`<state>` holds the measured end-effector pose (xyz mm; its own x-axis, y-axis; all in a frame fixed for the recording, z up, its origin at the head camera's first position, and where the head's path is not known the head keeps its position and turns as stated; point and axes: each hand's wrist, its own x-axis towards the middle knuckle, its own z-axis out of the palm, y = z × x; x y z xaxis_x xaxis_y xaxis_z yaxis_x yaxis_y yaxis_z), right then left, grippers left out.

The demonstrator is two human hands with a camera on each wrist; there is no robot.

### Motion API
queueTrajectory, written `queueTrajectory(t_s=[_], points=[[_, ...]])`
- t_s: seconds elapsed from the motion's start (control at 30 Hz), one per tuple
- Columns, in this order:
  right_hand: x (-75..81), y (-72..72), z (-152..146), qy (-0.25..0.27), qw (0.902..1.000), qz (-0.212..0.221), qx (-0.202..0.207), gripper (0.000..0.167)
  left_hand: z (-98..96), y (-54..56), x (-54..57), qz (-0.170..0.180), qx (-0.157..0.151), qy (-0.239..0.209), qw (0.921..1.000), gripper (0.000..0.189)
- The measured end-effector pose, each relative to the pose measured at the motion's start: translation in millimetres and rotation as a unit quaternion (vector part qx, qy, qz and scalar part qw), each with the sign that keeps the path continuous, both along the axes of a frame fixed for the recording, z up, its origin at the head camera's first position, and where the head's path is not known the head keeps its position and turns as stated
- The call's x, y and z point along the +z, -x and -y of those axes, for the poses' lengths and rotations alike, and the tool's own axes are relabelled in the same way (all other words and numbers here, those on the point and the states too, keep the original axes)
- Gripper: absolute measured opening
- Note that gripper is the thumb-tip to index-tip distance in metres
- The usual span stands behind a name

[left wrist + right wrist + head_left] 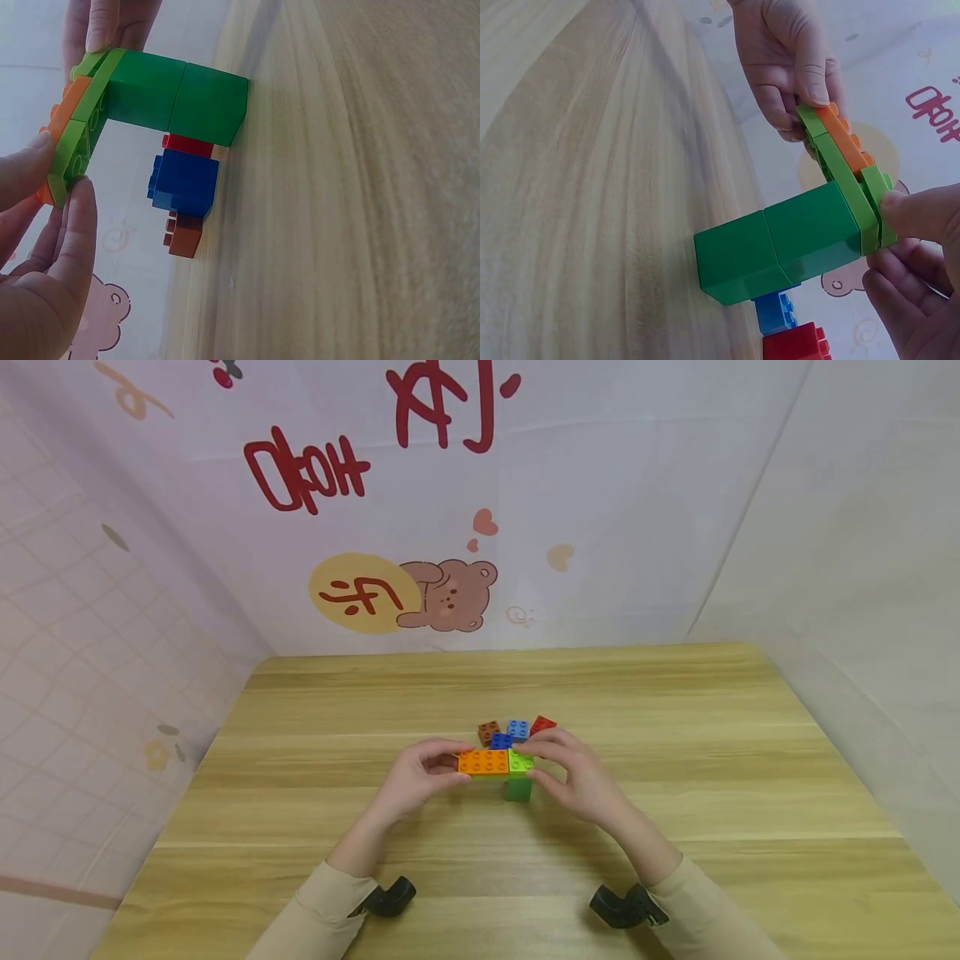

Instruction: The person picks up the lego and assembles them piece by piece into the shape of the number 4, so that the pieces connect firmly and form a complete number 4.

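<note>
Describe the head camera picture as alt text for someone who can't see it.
A person's left hand pinches an orange brick and their right hand the adjoining lime brick topping a green column at a wooden table. A brown brick, dark blue brick, light blue brick and red brick sit beyond.

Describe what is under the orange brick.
Directly under the orange brick is a light-green layer, which juts out beyond the dark-green column. The left hand grips its outer end, covering part of it. The brick's own underside cannot be seen.
</note>
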<state>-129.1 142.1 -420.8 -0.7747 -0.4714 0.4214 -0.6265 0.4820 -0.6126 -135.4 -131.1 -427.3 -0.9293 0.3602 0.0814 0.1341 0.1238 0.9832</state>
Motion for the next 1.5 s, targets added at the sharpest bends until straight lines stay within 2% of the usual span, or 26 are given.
queueTrajectory(t_s=[0.5,0.7,0.93,1.5], points=[[4.7,0.6,1.0,-0.025,0.9996,-0.014,-0.005,0.033,-0.6,0.1,2.1,-0.004,-0.002,0.001,1.0000,0.038],[5.1,2.2,-0.5,-0.021,0.9997,0.007,-0.001,0.032,-1.0,0.4,3.0,-0.003,-0.001,0.004,1.0000,0.037],[0.7,2.8,-1.7,-0.004,0.9999,0.016,0.003,0.032,-1.8,0.0,2.6,-0.002,0.004,0.004,1.0000,0.037],[-24.3,0.7,-3.1,0.078,0.9967,0.018,-0.006,0.038,-1.4,-0.8,2.4,-0.001,0.004,0.001,1.0000,0.037]])
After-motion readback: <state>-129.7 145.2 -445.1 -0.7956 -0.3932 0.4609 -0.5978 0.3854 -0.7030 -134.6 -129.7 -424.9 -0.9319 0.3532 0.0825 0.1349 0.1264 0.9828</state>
